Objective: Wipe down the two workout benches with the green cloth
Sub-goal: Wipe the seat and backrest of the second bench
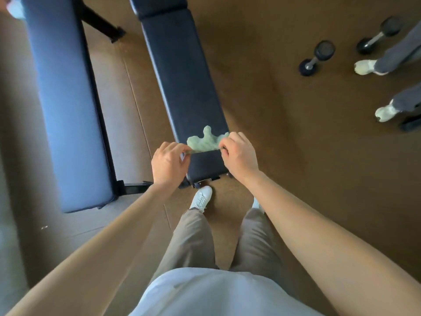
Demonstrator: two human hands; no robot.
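The brown floor (296, 156) holds two long padded desks side by side: a blue one (66, 106) and a black one (182, 71). The fuzzy green cloth (206, 141) lies on the black desk's near end. The left hand (168, 164) and right hand (239, 153) each have a tight grip on a cloth corner. Two black dumbbells (316, 58) rest nearby.

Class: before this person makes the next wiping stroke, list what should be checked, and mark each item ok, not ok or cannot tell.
1. Left hand grips the cloth: ok.
2. Right hand grips the cloth: ok.
3. Cloth lies flat on the right bench: not ok, its far edge is bunched.
4. Pad ahead free of objects: ok.
5. Left bench already wiped: cannot tell.
6. Dumbbells away from the feet: ok.
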